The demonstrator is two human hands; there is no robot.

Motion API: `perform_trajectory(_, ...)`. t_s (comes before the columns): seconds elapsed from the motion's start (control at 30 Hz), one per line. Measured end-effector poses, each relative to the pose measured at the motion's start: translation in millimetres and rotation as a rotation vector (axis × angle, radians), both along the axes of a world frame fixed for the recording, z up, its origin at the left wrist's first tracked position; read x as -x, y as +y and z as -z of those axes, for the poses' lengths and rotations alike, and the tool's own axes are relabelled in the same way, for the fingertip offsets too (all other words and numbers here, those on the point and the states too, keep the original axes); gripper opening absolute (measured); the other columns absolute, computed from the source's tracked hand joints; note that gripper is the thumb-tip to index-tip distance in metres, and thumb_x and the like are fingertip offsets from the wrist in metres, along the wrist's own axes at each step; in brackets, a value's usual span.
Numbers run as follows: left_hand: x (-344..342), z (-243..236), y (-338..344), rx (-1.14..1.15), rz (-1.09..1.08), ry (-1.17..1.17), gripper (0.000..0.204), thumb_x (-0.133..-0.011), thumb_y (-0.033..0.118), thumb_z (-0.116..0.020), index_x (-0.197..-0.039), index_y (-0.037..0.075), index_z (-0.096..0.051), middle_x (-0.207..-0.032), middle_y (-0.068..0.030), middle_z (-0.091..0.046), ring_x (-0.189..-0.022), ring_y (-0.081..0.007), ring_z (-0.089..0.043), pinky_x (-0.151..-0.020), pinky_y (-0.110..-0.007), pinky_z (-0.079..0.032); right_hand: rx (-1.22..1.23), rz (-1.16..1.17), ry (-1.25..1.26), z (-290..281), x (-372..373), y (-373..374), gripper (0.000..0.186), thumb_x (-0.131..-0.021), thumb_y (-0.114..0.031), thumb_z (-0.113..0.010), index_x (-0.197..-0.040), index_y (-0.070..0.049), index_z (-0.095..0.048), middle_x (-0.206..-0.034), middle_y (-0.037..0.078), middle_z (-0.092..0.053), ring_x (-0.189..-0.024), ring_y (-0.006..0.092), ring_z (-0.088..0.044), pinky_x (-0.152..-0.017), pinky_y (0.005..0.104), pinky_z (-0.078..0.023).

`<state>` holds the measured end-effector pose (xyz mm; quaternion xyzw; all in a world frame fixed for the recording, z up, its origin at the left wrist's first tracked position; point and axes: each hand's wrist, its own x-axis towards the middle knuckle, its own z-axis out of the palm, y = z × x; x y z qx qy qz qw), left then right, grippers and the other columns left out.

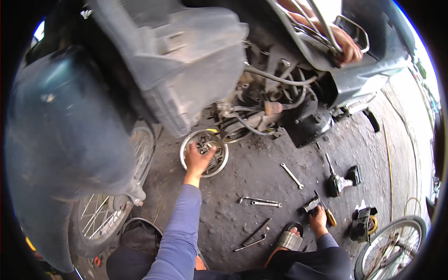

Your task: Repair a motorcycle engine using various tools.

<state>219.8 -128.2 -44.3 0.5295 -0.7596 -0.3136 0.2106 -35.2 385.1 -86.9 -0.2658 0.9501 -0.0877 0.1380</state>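
My left hand (198, 160) reaches into a round metal bowl (226, 163). Its thumb and fingers are apart over small, dark metal parts (204, 138) that look like bolts and nuts. Low on the right, my right hand (318, 220) is closed beside my sandalled foot. A dark, blocky metal tool (310, 204) sticks out at its fingers; whether the hand grips it is hard to make out. Right beside that hand is a screwdriver (331, 217) with a yellow-orange handle.
A partly dismantled motorbike (275, 93) fills the top. Another person's hand (349, 49) holds its metal rack. On the dirty ground lie a wrench (292, 176), more wrenches (266, 203) and a cordless power tool (340, 182). Spoked wheels stand left (100, 214) and lower right (392, 249).
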Motion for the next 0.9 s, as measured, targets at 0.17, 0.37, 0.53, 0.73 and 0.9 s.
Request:
perform_trajectory(0.17, 32.2, -105.5, 21.9, -0.098, 0.430, 0.995, 0.131, -0.051, 0.059, -0.086, -0.148, 0.003, -0.017, -0.144, -0.0217, -0.033, -0.133, -0.0337, -0.036, -0.109, -0.044, -0.029, 0.037, 0.179, -0.106, -26.2, -3.4, -36.8, 0.026, -0.073, -0.018, -0.060, -0.088, 0.004, -0.059, -0.087, 0.025, -0.064, -0.090, 0.0417, -0.061, -0.080, 0.0471, -0.048)
perform_trajectory(0.37, 51.9, -144.2, 5.6, -0.076, 0.565, 0.726, 0.087, -0.062, 0.011, -0.080, -0.134, -0.004, -0.033, -0.125, -0.0181, -0.053, -0.113, -0.0261, -0.055, -0.099, -0.035, -0.042, 0.231, 0.225, -0.556, -88.3, 3.2, -103.8, 0.023, -0.073, -0.016, -0.064, -0.083, 0.004, -0.061, -0.059, 0.015, -0.058, -0.059, 0.0234, -0.063, -0.055, 0.0379, -0.051)
perform_trajectory(0.53, 47.6, -137.4, -7.5, 0.005, 0.626, 0.705, 0.079, -0.062, 0.005, -0.071, -0.133, -0.003, -0.037, -0.124, -0.0170, -0.052, -0.112, -0.0258, -0.053, -0.101, -0.035, -0.039, 0.553, 0.427, -1.025, -99.5, -11.6, -172.2, 0.024, -0.079, -0.016, -0.070, -0.093, -0.002, -0.058, -0.061, 0.002, -0.051, -0.045, 0.0122, -0.048, -0.040, 0.0301, -0.039)
perform_trajectory(0.73, 49.6, -155.0, 15.9, -0.104, 0.553, 0.729, 0.075, -0.065, 0.004, -0.072, -0.131, -0.005, -0.037, -0.123, -0.0144, -0.053, -0.110, -0.0236, -0.054, -0.100, -0.034, -0.040, 0.946, 0.530, -1.263, -63.3, -29.9, -259.8, 0.019, -0.085, -0.015, -0.065, -0.079, -0.007, -0.049, -0.059, 0.002, -0.048, -0.047, 0.0132, -0.047, -0.041, 0.0308, -0.041)
perform_trajectory(0.9, 51.2, -166.3, 16.6, 0.023, 0.586, 0.582, 0.071, -0.065, 0.006, -0.075, -0.127, -0.004, -0.043, -0.118, -0.0141, -0.057, -0.104, -0.0226, -0.057, -0.095, -0.033, -0.043, 1.102, 0.310, -1.338, -79.1, -40.0, -316.3, 0.015, -0.086, -0.015, -0.060, -0.081, -0.004, -0.050, -0.054, 0.001, -0.047, -0.040, 0.0130, -0.046, -0.037, 0.0311, -0.039)
